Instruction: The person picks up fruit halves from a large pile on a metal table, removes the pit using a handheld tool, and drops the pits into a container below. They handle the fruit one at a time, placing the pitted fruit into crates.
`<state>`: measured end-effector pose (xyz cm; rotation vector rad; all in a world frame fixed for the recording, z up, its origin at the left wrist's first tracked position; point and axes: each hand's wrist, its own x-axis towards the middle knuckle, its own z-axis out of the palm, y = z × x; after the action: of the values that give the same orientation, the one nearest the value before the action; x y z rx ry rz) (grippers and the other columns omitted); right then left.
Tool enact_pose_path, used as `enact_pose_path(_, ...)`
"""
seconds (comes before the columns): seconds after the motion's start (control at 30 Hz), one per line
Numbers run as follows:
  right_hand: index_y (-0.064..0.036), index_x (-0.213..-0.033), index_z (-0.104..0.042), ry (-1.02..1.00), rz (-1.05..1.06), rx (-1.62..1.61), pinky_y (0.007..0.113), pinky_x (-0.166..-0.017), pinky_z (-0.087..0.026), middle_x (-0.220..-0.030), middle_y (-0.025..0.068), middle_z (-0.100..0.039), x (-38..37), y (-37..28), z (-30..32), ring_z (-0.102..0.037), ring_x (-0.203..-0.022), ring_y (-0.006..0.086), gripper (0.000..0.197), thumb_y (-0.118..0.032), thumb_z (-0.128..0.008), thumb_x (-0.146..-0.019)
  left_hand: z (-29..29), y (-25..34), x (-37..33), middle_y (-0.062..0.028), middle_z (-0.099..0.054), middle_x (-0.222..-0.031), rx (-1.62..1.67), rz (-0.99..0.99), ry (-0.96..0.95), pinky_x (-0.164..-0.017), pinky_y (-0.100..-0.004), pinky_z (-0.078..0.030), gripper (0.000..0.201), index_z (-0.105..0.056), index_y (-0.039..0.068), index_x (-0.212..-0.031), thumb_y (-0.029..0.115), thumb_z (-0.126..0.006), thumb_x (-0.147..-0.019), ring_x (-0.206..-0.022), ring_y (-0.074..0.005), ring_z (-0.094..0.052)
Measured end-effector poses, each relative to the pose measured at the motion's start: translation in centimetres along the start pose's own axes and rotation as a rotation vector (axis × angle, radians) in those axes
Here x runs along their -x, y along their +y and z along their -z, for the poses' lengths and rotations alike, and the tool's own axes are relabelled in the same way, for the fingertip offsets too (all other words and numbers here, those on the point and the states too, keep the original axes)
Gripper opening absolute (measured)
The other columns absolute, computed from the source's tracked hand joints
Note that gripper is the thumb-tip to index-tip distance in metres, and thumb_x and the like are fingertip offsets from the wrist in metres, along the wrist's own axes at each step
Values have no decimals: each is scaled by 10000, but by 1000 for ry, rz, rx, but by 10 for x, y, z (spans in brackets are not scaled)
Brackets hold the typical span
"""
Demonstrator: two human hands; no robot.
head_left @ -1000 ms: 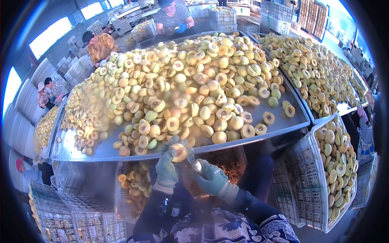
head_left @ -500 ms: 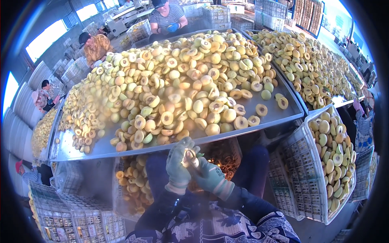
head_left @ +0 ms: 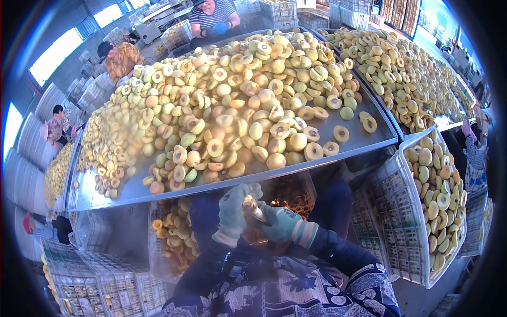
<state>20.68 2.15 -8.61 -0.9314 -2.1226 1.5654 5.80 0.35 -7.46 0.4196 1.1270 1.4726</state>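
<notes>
Both my hands wear pale green gloves and meet just below the near edge of the metal table. My left hand (head_left: 233, 214) is closed around a piece of yellow stone fruit (head_left: 250, 205), which looks like a peach half. Pressed close on its right side, my right hand (head_left: 288, 226) has its fingers curled. A small greyish thing shows between the two hands, too blurred to name. On the metal table (head_left: 338, 158) in front lies a large heap of halved yellow peaches (head_left: 227, 105), many showing brown hollows.
Between my knees stands a crate with brown scraps (head_left: 291, 203). A crate of peach halves (head_left: 177, 227) is at my left leg, and a full white crate (head_left: 417, 211) tilts at my right. Stacked crates (head_left: 100, 280) stand lower left. Several people work around the tables, one (head_left: 214, 18) across from me.
My right hand has shifted slightly right and down, and its wrist has turned. The fruit in my left hand has tilted, so its open face shows less. The view has shifted slightly.
</notes>
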Motion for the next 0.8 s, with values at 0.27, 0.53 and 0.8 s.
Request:
enact_pose_path(0.27, -37, -1212, -505, -123, -152, -543, 320, -748, -487, -989, 47, -648, 0, 10, -14, -619, -843, 166, 427, -283, -597, -874, 1, -12, -2, -150, -641, -964, 33, -9, 83, -682, -352, -578, 292, -605, -60, -1016, 195, -551, -884, -839, -237, -644)
enact_pose_path(0.53, -53, -1002, -580, -225, -120, -651, 245, -551, -452, -761, 15, -599, -1, 14, -9, -567, -617, 97, 229, -242, -600, -874, 10, -19, -7, -141, -633, -1006, 2, 28, 103, -734, -381, -567, 298, -577, -16, -1050, 242, -557, -903, -889, -236, -634)
enact_pose_path(0.8, -2, -911, -581, -547, -454, -1437, 164, -374, -355, -650, -6, -529, 0, 17, -9, -455, -447, 45, 255, -256, -559, -911, -1, -19, -10, -113, -623, -1001, 7, -34, 71, -719, -346, -553, 381, -594, 23, -1112, 346, -561, -913, -789, -232, -641)
